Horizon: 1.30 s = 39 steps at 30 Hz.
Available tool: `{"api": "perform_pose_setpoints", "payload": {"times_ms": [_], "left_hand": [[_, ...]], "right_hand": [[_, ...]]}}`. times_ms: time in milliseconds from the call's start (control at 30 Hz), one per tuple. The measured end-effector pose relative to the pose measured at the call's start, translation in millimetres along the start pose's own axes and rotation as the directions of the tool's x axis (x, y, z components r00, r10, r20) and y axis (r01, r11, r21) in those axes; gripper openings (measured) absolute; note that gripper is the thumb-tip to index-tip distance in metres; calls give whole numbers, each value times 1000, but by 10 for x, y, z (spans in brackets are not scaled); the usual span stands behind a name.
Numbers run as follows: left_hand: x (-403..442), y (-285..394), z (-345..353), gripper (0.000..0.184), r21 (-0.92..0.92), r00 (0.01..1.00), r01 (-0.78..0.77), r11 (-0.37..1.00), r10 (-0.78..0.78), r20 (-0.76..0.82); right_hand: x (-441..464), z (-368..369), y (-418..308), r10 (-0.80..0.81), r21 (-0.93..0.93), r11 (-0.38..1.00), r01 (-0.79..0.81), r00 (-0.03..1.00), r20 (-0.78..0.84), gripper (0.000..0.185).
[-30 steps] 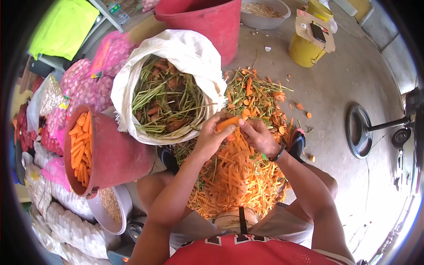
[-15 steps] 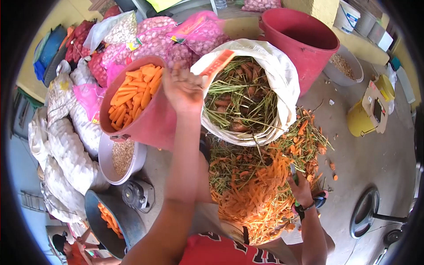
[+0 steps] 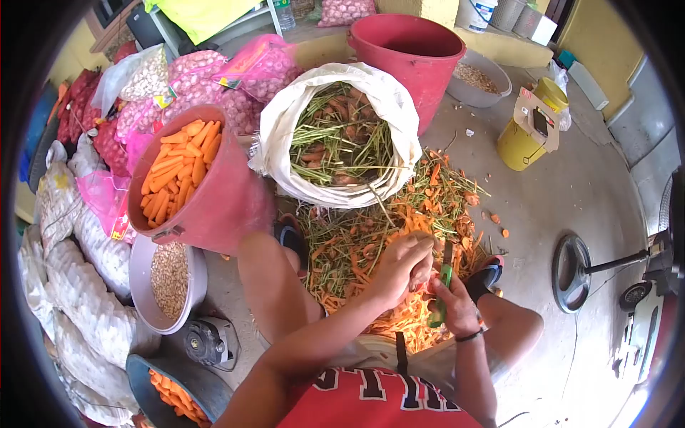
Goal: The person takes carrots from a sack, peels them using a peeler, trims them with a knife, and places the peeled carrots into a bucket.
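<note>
My right hand [image 3: 458, 308] is wrapped round the green handle of a knife [image 3: 446, 274], its dark narrow blade pointing away from me. Close beside it, my left hand [image 3: 405, 267] has its fingers curled in; anything inside them is hidden. Both hands are above a heap of orange carrot peelings [image 3: 399, 324] on the floor between my legs. Beyond them stands a white sack [image 3: 275, 135] with its rim rolled down, full of unpeeled carrots with green stalks [image 3: 342, 135]. A red bucket [image 3: 232, 196] to the left holds peeled carrots [image 3: 178, 167].
A blue-grey bucket [image 3: 139, 381] with carrots and a basin [image 3: 139, 278] of pale pieces stand at left, near filled sacks [image 3: 93, 285]. Behind are a second red bucket [image 3: 428, 78] and pink net bags [image 3: 250, 78]. A yellow bucket [image 3: 515, 146] and a fan base [image 3: 571, 274] are at right.
My left hand has come down from beside the red carrot bucket to the knife, its open fingers now curled. The right hand has drawn inward with the knife. The view has shifted.
</note>
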<state>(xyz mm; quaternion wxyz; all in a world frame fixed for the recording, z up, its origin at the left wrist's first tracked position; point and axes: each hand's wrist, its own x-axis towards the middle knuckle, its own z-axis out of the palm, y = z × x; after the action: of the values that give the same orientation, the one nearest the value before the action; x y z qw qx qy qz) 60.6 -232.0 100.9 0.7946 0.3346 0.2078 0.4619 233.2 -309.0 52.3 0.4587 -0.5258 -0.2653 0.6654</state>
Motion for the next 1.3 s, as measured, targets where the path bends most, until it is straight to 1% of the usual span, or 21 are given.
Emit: {"api": "perform_pose_setpoints", "payload": {"times_ms": [33,100,167,200,300,333,433,500,600,700,833,867,900,1000,1033,1067,1100,1133,1233,1267,1300], "left_hand": [[-172,50,-36,20,38,1000,0,999,0,5],[-475,97,-90,22,210,996,-54,976,68,-62],[-754,82,-201,27,471,959,-123,874,227,-172],[-872,51,-382,31,583,927,-139,800,312,-207],[-1189,98,-552,30,570,956,92,817,87,-280],[-1258,43,-624,29,454,970,150,878,-43,-238],[-1322,-33,-651,30,446,974,28,894,77,-215],[-1332,-35,-704,29,431,969,60,900,52,-243],[-1336,-95,-778,26,401,965,72,913,38,-259],[-1270,-63,-788,24,294,941,114,949,-8,-339],[-1130,-204,-989,24,175,926,185,967,-111,-361],[-1080,-207,-996,25,141,921,191,971,-128,-368],[-1029,-186,-983,25,108,917,196,975,-142,-374],[-902,-54,-967,46,232,901,84,969,26,-433],[-882,-12,-953,56,275,893,42,960,87,-442],[-903,44,-945,64,565,891,33,824,232,-390],[-956,119,-944,73,796,888,25,604,353,-295],[-1000,155,-907,81,946,883,20,324,438,-168],[-1113,188,-672,88,989,955,-77,-126,274,109],[-1156,78,-593,81,981,949,-124,-150,271,162],[-1188,-19,-524,77,992,976,-25,-122,213,51]], "right_hand": [[-62,91,107,-19,135,991,13,999,50,33],[-201,312,221,-190,16,981,193,973,-128,31],[-288,484,271,-421,-300,889,346,875,-238,31],[-305,509,301,-475,-258,872,416,847,-239,32],[-454,662,220,-578,-415,771,483,805,-138,36],[-487,731,208,-574,-471,750,465,811,-113,37],[-455,829,158,-606,-609,654,449,793,-66,39],[-478,892,117,-764,-797,307,520,634,119,39],[-305,783,352,-615,-726,575,377,784,-81,36],[-139,874,379,-496,-399,823,405,854,-158,31],[184,835,383,-534,-426,793,436,833,-143,26],[233,825,349,-459,-316,862,395,874,-160,26],[301,814,307,-463,-386,842,378,873,-155,26],[479,796,163,-491,-529,770,356,860,-136,27],[503,804,103,-569,-634,653,414,820,-51,26],[495,801,26,-632,-722,515,462,774,45,26],[447,792,-12,-675,-788,361,498,723,148,26],[356,788,11,-615,-784,402,473,774,151,27],[67,832,152,-583,-712,426,558,771,255,30],[-93,870,140,-560,-694,457,557,786,262,29],[-251,889,88,-548,-671,506,542,803,235,30]]}}
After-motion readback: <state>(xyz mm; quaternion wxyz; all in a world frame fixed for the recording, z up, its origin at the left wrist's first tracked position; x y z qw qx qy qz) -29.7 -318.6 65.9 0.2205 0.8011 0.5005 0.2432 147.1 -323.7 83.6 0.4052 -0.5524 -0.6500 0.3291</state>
